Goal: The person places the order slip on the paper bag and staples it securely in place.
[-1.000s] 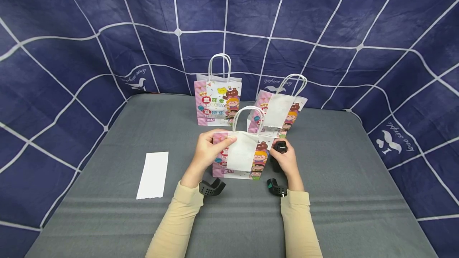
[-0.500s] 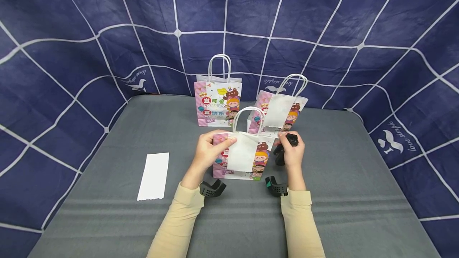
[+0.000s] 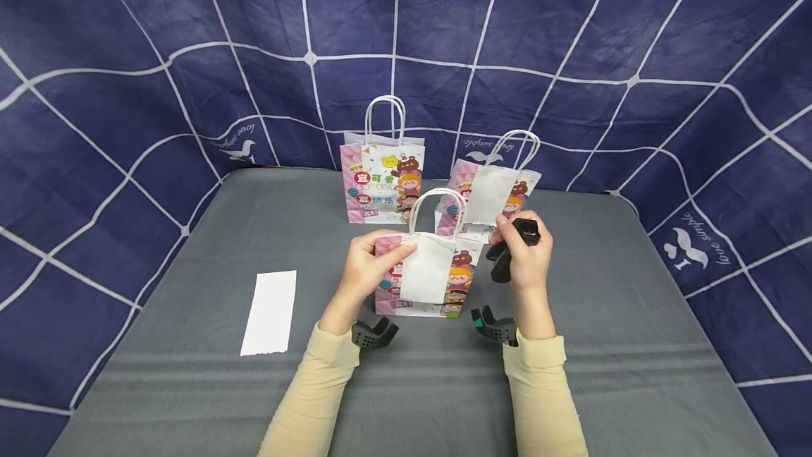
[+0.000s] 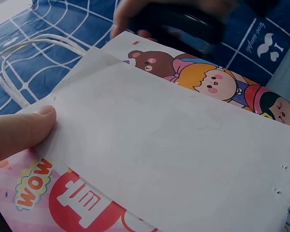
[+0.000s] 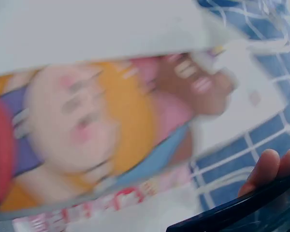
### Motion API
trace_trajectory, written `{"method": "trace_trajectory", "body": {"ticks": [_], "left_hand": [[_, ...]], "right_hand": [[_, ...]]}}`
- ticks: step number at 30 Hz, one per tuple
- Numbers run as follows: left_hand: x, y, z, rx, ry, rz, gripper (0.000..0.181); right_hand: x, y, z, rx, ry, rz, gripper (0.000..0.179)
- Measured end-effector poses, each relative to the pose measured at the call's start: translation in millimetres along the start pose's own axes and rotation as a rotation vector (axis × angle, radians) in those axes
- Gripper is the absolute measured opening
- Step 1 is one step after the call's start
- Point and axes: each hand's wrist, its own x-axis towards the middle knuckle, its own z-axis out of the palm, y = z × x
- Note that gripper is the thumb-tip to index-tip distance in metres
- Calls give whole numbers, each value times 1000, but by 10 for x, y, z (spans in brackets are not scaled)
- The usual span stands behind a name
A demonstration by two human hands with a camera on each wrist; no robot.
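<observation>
A small paper gift bag (image 3: 462, 288) with cartoon figures and white twisted handles stands at the middle of the table. White paper (image 3: 423, 275) lies over its front. My left hand (image 3: 368, 268) pinches the bag's upper left edge, thumb (image 4: 21, 126) on the front. To the right of the bag, my right hand (image 3: 531, 252) grips a black stapler (image 3: 501, 264), held apart from the bag. In the left wrist view, small punctures or staple marks (image 4: 280, 180) show near the paper's edge. The right wrist view is blurred, with the stapler at lower right.
Behind stand two similar gift bags: one upright at left (image 3: 383, 185), the other tilted at right (image 3: 463, 185) with white paper on its front. A loose white sheet (image 3: 269, 312) lies on the grey table (image 3: 190, 386) at left. A blue gridded cloth (image 3: 355, 13) hangs around.
My right hand has drawn away from the bag's right edge, moving up and to the right with the stapler. The left hand and the bag stay in place.
</observation>
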Motion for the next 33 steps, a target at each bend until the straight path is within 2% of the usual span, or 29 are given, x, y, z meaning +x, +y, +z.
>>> {"method": "trace_trajectory", "body": {"ticks": [11,16,22,33], "left_hand": [[-17,0,1,0,16,-6,17],[-17,-6,-4,5,28,10,18],[-15,-16,-16,13,36,12,18],[-20,-16,8,9,27,3,18]], "right_hand": [[71,-341,279,-92,-115,-93,12],[62,-407,335,-100,-102,-110,13],[53,-472,367,-61,-88,-104,14],[52,-618,508,-58,-152,-104,13]]}}
